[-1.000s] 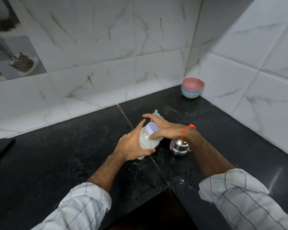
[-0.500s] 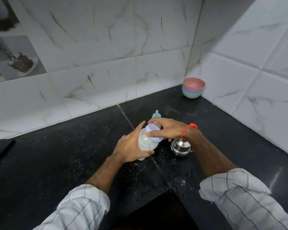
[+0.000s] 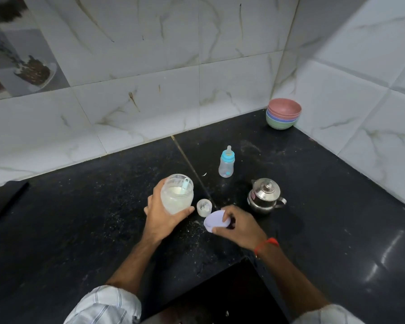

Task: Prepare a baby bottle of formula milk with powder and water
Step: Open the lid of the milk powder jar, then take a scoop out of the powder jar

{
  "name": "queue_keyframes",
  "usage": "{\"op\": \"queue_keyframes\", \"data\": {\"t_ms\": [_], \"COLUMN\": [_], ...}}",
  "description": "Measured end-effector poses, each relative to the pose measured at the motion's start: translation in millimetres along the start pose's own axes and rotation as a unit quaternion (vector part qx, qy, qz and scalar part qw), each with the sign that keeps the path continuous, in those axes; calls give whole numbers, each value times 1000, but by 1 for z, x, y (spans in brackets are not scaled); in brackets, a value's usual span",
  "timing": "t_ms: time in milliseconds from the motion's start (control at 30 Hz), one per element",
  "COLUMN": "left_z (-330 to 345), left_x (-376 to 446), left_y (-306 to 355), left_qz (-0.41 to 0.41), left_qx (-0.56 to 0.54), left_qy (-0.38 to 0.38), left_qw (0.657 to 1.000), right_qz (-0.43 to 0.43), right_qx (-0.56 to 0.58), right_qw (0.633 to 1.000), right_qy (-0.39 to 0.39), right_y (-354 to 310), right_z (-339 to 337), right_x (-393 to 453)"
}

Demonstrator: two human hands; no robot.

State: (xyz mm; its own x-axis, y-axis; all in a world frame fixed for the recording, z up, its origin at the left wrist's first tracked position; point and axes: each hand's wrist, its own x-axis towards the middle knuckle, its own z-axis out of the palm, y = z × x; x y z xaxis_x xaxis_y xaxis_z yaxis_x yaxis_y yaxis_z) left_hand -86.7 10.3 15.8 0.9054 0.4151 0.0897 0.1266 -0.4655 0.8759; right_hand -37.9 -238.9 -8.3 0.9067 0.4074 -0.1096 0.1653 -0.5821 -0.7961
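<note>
Nearest you, your right hand (image 3: 237, 224) pinches the lilac lid (image 3: 216, 221) by its edge, low over the black counter (image 3: 80, 230), so the powder jar (image 3: 177, 196) stands uncapped. Your left hand (image 3: 160, 216) wraps round that jar, tipping it slightly toward you; pale powder and a light blue scoop (image 3: 185, 184) show inside. Just beside the jar sits a small white cup (image 3: 204, 207) with a trace of powder in it. To its right is the steel kettle (image 3: 264, 196), lid on. Farther back, well apart from both hands, the baby bottle (image 3: 226, 163) stands upright with its blue collar and teat fitted, and it looks empty. I judge you are early: the jar is open, but uncapping the bottle, scooping, pouring water, closing and shaking are all left. The stacked bowls (image 3: 283, 113) sit in the far corner.
</note>
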Motion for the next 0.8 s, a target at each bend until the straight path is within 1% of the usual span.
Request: {"op": "queue_keyframes", "data": {"t_ms": [100, 200, 267, 300, 333, 400, 433, 467, 500, 533, 567, 600, 667, 700, 733, 800], "left_z": [-2, -1, -1, 0, 0, 1, 3, 5, 7, 10, 12, 14, 16, 16, 17, 18], "left_x": [-10, -18, -22, -24, -25, -28, -28, -29, -30, -30, -31, -32, -33, -33, -33, -33], "left_y": [-9, -10, -7, -6, -7, -8, -9, -10, -9, -9, -6, -4, 3, 6, 9, 12], "left_qz": [-4, 2, 16, 26, 35, 44, 50, 55, 59, 65, 72, 78, 87, 93, 98, 103], "left_qx": [-2, 8, 22, 30, 37, 50, 57, 63, 71, 78, 84, 86, 82, 80, 81, 90], "left_qy": [4, -10, -26, -34, -44, -65, -76, -84, -91, -97, -101, -103, -107, -109, -110, -111], "left_qw": [1000, 1000, 999, 999, 998, 996, 994, 993, 991, 990, 989, 988, 987, 986, 986, 984], "right_qz": [-20, -45, -37, -34, -38, -92, -136, -175, -205, -229, -239, -231, -172, -142, -125, -131], "right_qx": [-86, -190, -223, -217, -188, -74, -12, 30, 33, -1, -64, -141, -269, -305, -323, -306], "right_qw": [996, 980, 973, 975, 981, 989, 980, 968, 961, 958, 958, 956, 947, 942, 938, 943], "right_qy": [-31, -44, -52, -43, -17, 92, 146, 178, 183, 171, 146, 109, 27, -3, -16, 9], "right_y": [18, 25, 22, 19, 13, -8, -21, -35, -49, -61, -72, -78, -84, -86, -86, -85], "right_z": [26, 36, 36, 35, 32, 23, 16, 9, 1, -6, -12, -17, -24, -26, -27, -27], "right_x": [-9, -9, -9, -10, -10, -10, -9, -8, -6, -3, 1, 5, 13, 14, 15, 15]}}
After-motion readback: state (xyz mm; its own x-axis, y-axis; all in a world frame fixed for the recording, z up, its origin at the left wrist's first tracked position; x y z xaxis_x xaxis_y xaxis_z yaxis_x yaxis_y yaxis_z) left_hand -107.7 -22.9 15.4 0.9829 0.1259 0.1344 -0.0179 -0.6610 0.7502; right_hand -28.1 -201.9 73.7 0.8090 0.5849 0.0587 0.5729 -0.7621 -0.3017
